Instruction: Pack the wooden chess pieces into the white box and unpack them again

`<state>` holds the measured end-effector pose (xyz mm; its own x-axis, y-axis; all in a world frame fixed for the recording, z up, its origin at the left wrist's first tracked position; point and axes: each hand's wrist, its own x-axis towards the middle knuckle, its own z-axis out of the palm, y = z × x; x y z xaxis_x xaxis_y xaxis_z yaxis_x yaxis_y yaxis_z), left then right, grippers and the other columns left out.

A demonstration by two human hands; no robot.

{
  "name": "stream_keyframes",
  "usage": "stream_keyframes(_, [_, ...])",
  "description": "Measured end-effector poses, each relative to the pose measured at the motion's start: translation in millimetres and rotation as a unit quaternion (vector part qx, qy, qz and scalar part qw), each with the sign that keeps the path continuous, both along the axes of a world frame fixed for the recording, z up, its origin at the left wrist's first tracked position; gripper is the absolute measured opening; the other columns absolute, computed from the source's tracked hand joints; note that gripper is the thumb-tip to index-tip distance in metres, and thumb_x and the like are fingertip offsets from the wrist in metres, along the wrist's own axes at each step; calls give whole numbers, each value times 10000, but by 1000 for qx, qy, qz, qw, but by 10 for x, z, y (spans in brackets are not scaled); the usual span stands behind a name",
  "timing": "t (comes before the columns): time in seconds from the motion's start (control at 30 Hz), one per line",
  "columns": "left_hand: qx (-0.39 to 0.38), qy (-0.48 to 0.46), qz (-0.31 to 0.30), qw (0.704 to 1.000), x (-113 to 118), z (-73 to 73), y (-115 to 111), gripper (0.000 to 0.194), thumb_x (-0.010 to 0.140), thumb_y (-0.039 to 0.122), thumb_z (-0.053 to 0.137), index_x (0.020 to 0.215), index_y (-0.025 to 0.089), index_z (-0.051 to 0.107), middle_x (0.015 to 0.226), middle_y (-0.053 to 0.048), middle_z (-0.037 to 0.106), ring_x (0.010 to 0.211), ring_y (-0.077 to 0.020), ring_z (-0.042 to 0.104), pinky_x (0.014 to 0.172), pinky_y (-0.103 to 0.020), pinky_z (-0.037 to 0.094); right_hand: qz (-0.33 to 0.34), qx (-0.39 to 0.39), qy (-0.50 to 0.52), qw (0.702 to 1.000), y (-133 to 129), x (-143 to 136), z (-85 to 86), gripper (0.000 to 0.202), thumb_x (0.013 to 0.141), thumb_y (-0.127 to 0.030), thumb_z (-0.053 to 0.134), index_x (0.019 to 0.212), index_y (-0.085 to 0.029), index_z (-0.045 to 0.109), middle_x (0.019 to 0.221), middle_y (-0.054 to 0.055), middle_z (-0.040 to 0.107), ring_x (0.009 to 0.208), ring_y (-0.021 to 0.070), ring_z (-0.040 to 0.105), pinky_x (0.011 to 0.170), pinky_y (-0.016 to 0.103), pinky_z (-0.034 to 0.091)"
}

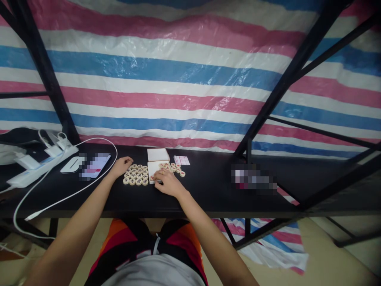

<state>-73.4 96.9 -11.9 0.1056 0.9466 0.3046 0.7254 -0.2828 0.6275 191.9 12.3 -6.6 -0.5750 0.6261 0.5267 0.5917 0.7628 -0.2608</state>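
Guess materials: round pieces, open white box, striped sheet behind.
Round pieces: wood or plastic, smooth-looking; uniform cream colour, too small to show grain.
White box: probably cardboard, possibly plastic; matte, thin flat lid.
Striped sheet: almost certainly plastic, glossy; crinkles throw sharp highlights.

Striped sheeting (166, 71), black frame (275, 101), black desktop (208, 192), beige floor (268, 274)

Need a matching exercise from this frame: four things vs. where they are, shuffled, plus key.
1. left hand
2. right hand
3. power strip
4. red-marked discs lying on the black table

A. table's left end
B. over the open white box
C. right of that box
D. far left corner of the black-marked discs

Pairs: 1-D, 2-B, 3-A, 4-C
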Motion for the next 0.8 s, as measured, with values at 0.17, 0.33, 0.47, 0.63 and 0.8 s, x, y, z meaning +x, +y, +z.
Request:
stream_keyframes(0.17, [8, -5, -4, 1000, 1, -5, 6, 325, 741, 419, 468, 817, 177, 671, 787, -46, 693, 732, -203, 613, 694, -286, 445, -175, -26, 53, 983, 91, 190, 13, 198, 833, -169, 442, 914, -187, 622, 967, 64, 611, 968, 186, 521, 907, 318, 383])
stream_keyframes(0.33, [5, -2, -7, 1000, -8, -10, 10, 337, 745, 432, 459, 823, 180, 668, 775, -39, 687, 716, -198, 607, 680, -282, 441, -460, -123, 68, 877, 167, 537, -25, 217, 814, -216, 477, 970, -172, 621, 1042, 122, 569, 984, 245, 513, 808, 340, 408])
stream_keyframes(0.47, [-2, 3, -3, 1000, -10, -8, 12, 337, 749, 426, 455, 842, 178, 663, 815, -44, 693, 754, -202, 612, 710, -285, 443, -481, -189, 49, 855, 156, 621, -36, 246, 809, -305, 509, 993, -181, 615, 1027, 109, 578, 970, 254, 534, 766, 329, 411])
stream_keyframes(0.63, [-5, 1, -5, 1000, -4, -9, 17, 340, 754, 420, 452, 846, 167, 659, 818, -56, 693, 769, -208, 613, 722, -293, 444, -483, -184, 27, 856, 125, 584, 0, 232, 839, -250, 447, 972, -200, 630, 987, 87, 588, 896, 208, 568, 725, 289, 410])
stream_keyframes(0.8, [-1, 1, -7, 1000, -8, -13, 24, 331, 751, 411, 457, 841, 167, 662, 804, -48, 694, 752, -203, 616, 703, -287, 445, -496, -165, 1, 853, 103, 574, 19, 251, 853, -283, 447, 918, -166, 659, 972, 117, 609, 907, 224, 573, 742, 301, 414])
